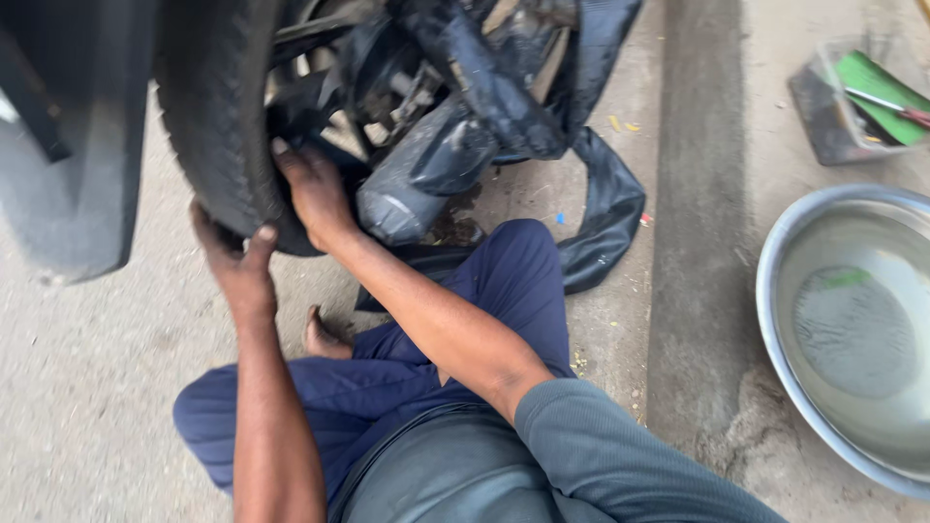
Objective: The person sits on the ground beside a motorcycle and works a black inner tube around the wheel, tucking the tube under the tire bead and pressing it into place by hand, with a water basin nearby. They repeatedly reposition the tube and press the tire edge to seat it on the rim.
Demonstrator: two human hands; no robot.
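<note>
Rough concrete [87, 387] is being knelt on while the tyre [218, 116] is being clamped by the left hand [237, 266] and right hand [315, 194], whose fingers, seemingly tucked behind the rim, could be pinched if it slips.

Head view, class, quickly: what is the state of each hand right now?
Left hand: closed on the lower tread of the black tyre.
Right hand: gripping the tyre's inner edge, fingers tucked behind it.

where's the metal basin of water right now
In the head view, the metal basin sits on the concrete floor at the right edge, below the clear plastic tray of tools.
</note>
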